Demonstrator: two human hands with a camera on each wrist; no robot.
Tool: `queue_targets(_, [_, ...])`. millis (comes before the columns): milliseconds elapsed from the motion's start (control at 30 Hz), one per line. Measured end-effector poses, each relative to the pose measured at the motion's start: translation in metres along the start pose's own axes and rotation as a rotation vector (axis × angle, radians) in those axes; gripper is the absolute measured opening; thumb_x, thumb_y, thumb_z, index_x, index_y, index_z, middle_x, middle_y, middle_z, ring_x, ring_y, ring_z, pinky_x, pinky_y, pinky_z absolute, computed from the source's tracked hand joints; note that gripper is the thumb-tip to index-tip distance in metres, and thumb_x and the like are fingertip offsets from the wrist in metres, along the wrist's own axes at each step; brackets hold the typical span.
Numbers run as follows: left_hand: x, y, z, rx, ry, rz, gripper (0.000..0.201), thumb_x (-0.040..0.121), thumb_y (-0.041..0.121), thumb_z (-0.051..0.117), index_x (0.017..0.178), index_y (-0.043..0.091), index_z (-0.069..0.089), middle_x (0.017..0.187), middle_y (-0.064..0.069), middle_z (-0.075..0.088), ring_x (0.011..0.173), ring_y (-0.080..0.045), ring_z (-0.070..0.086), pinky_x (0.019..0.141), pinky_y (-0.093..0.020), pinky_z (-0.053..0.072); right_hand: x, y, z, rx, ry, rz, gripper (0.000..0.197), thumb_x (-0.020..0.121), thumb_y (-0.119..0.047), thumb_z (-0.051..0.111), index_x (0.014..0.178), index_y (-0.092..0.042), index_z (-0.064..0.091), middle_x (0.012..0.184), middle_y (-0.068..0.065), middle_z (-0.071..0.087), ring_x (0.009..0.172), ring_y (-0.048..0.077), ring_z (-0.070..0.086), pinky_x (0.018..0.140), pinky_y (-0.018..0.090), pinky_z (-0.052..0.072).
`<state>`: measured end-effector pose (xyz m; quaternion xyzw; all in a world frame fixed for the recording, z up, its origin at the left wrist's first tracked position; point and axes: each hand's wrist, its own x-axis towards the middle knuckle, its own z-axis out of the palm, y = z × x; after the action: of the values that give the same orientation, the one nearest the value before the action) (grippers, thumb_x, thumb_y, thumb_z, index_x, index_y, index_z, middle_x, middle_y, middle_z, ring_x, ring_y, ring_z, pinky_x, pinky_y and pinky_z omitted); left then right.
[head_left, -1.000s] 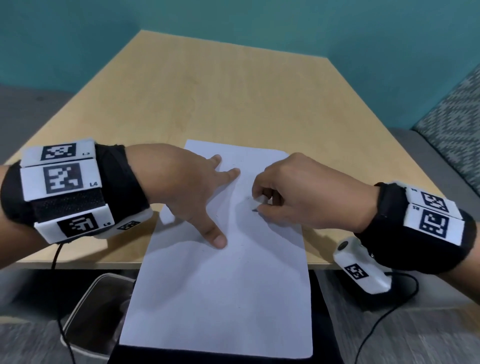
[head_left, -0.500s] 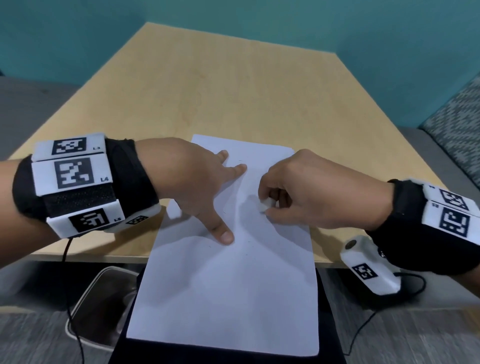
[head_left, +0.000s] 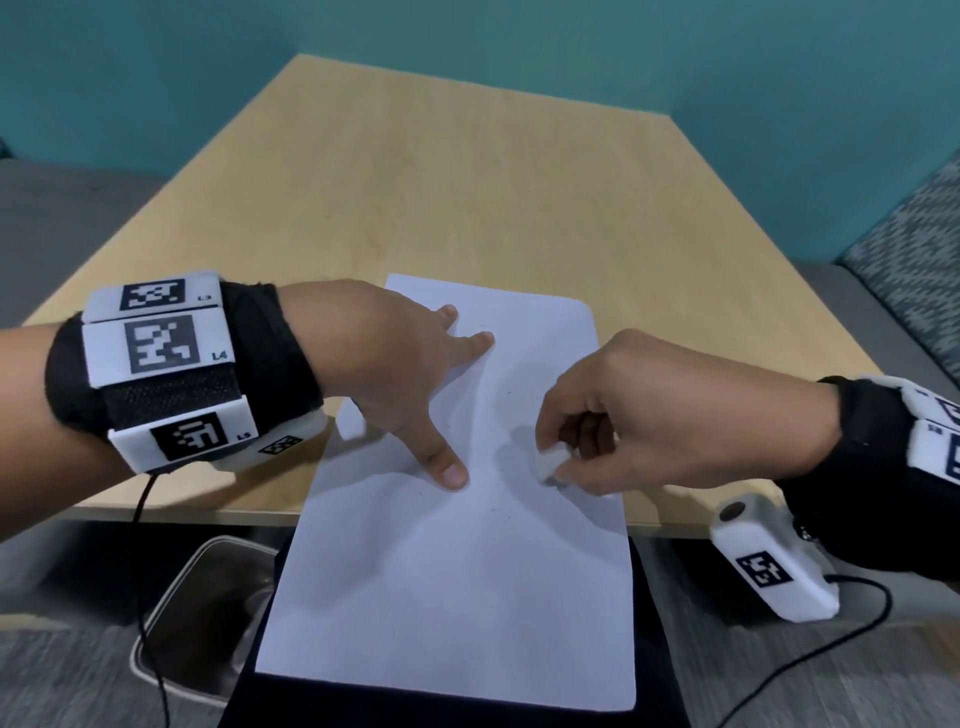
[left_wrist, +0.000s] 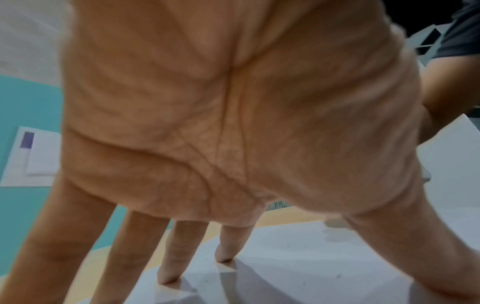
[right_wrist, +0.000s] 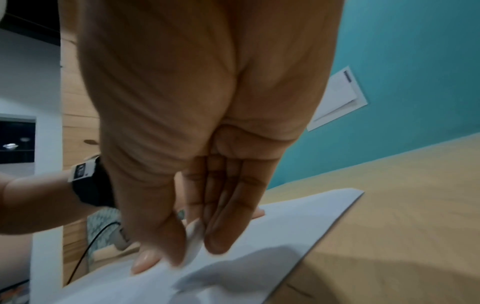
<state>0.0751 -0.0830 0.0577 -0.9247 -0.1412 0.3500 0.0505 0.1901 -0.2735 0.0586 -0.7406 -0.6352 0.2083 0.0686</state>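
A white sheet of paper (head_left: 457, 571) lies on the wooden table (head_left: 441, 197), its near half hanging over the front edge. My left hand (head_left: 395, 374) is spread flat on the sheet's left part, thumb and fingertips (left_wrist: 223, 257) pressing it down. My right hand (head_left: 639, 421) pinches a small white eraser (head_left: 549, 463) between thumb and fingers, its tip on the paper at mid-right. In the right wrist view the eraser (right_wrist: 193, 246) shows blurred against the sheet (right_wrist: 233, 267). A few faint pencil specks remain on the page.
A metal-rimmed bin (head_left: 208, 613) stands on the floor below the table's front left. A patterned seat cushion (head_left: 914, 270) sits at the right. Cables hang from both wrist units. Teal walls enclose the table's far side.
My right hand with the eraser has moved down and to the right on the paper. The left hand stays pressing on the sheet in the same spot.
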Motion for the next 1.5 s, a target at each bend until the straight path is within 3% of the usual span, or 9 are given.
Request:
queue_targets(167, [0.001,-0.004,0.001,-0.01,-0.003,0.034,0.146,0.055,0.1,0.063,0.165,0.043,-0.015,0.172,0.005,0.009,0.116,-0.025,0.059,0.101,-0.045,0.052,-0.011,0.01,0.005,-0.045,0.115,0.073,0.019,0.088,-0.041,0.078,0.101,-0.027,0.077,0.079,-0.018,0.072,0.079,0.0,0.068,0.069,0.023,0.055])
queue_targets(367, [-0.001,-0.011,0.005,0.006,0.045,0.032,0.126,0.062,0.096,0.065,0.164,0.042,0.015,0.151,0.006,0.035,0.12,-0.026,0.06,0.098,-0.046,0.053,-0.024,0.009,0.012,-0.029,0.097,0.078,0.017,0.089,-0.039,0.077,0.101,-0.027,0.077,0.08,-0.016,0.07,0.083,0.003,0.067,0.071,0.022,0.053])
queue_targets(500, [0.0,-0.016,0.012,-0.014,0.023,0.044,0.139,0.06,0.095,0.068,0.164,0.048,-0.01,0.174,0.012,0.003,0.139,-0.024,0.051,0.108,-0.046,0.048,-0.022,0.009,0.009,0.014,0.048,0.08,0.018,0.088,-0.038,0.078,0.103,-0.027,0.078,0.079,-0.015,0.072,0.081,0.001,0.068,0.07,0.02,0.054])
queue_targets(600, [-0.001,-0.014,0.008,-0.009,0.032,0.045,0.136,0.062,0.094,0.067,0.161,0.053,-0.017,0.176,0.014,-0.011,0.147,-0.022,0.044,0.111,-0.044,0.044,-0.008,0.012,0.002,-0.016,0.092,0.063,0.021,0.087,-0.039,0.079,0.103,-0.026,0.078,0.079,-0.016,0.072,0.079,0.001,0.068,0.069,0.02,0.054])
queue_targets(933, [-0.004,-0.005,0.003,0.028,0.01,0.011,0.134,0.066,0.091,0.067,0.16,0.051,-0.021,0.175,0.01,-0.015,0.138,-0.022,0.05,0.093,-0.038,0.045,0.031,0.013,0.003,-0.153,0.162,-0.002,0.013,0.09,-0.033,0.073,0.097,-0.023,0.074,0.08,-0.014,0.068,0.074,0.002,0.062,0.068,0.025,0.053])
queue_targets(1100, [-0.004,-0.004,0.002,0.026,-0.006,0.004,0.135,0.066,0.091,0.067,0.16,0.051,-0.021,0.176,0.009,-0.015,0.132,-0.022,0.054,0.089,-0.038,0.045,0.026,0.008,-0.001,-0.054,-0.004,-0.035,0.017,0.088,-0.036,0.077,0.102,-0.027,0.076,0.083,-0.014,0.073,0.078,0.004,0.069,0.07,0.026,0.058])
queue_targets(1300, [-0.004,-0.003,0.001,0.027,-0.01,-0.007,0.134,0.068,0.09,0.066,0.161,0.049,-0.022,0.176,0.008,-0.016,0.12,-0.021,0.055,0.082,-0.037,0.039,0.036,0.016,-0.001,-0.14,0.14,-0.007,0.013,0.088,-0.033,0.075,0.093,-0.022,0.073,0.078,-0.012,0.07,0.072,0.006,0.065,0.068,0.03,0.056])
queue_targets(1400, [-0.005,-0.004,0.002,0.025,-0.012,-0.002,0.135,0.065,0.093,0.065,0.16,0.051,-0.021,0.176,0.009,-0.014,0.115,-0.019,0.055,0.082,-0.037,0.043,0.029,0.01,-0.005,-0.024,0.001,0.019,0.016,0.086,-0.032,0.08,0.099,-0.024,0.077,0.076,-0.013,0.074,0.075,0.004,0.069,0.067,0.022,0.056])
queue_targets(1500, [-0.005,-0.003,0.0,0.031,-0.026,-0.007,0.135,0.065,0.093,0.065,0.16,0.05,-0.022,0.176,0.008,-0.014,0.099,-0.018,0.048,0.078,-0.037,0.042,0.032,0.01,-0.008,-0.052,-0.023,0.038,0.015,0.086,-0.033,0.08,0.098,-0.025,0.077,0.075,-0.014,0.074,0.075,0.004,0.069,0.066,0.025,0.056])
